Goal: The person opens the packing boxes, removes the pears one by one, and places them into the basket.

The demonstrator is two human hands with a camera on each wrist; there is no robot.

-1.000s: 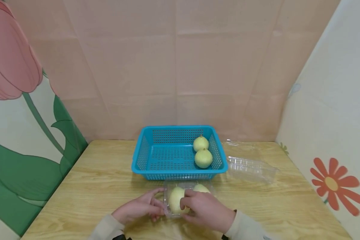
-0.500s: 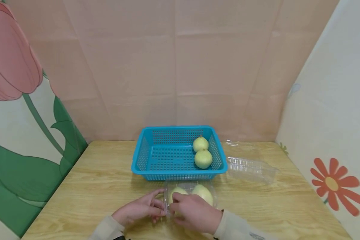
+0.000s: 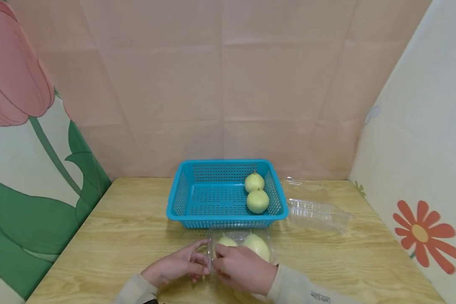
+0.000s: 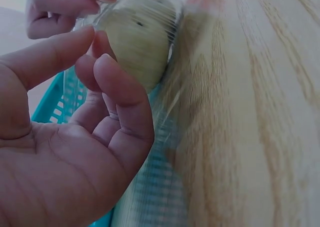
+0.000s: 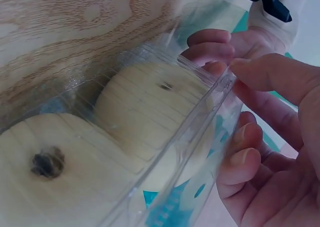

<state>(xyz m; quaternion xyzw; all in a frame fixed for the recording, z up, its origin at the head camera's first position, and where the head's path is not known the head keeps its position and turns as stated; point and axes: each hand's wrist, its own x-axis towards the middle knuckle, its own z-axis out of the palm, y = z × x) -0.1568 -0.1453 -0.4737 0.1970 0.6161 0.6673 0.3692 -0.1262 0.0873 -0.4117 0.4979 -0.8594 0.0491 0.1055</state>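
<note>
A clear plastic fruit box [image 3: 210, 252] lies in front of the blue basket, with two pale green-yellow pears [image 3: 256, 246] inside, stems showing. My left hand [image 3: 178, 264] holds its left end, the thumb and bent fingers at the edge in the left wrist view. My right hand [image 3: 245, 269] reaches across the front and pinches the rim near the left corner; the right wrist view shows thumb and finger on the plastic edge [image 5: 200, 107]. Ribbed plastic covers both pears there. In the head view the right hand hides much of the left pear [image 3: 226, 241].
The blue perforated basket [image 3: 228, 219] stands right behind the box, with two more pears [image 3: 257, 201] on its right side. Another clear plastic box [image 3: 319, 214] lies on the wooden table [image 3: 129, 236] to the right of the basket. A pink wall cloth [image 3: 224, 105] hangs behind.
My right hand has moved left along the box's front to the left corner, uncovering the right pear. My left hand has stayed at the left end.
</note>
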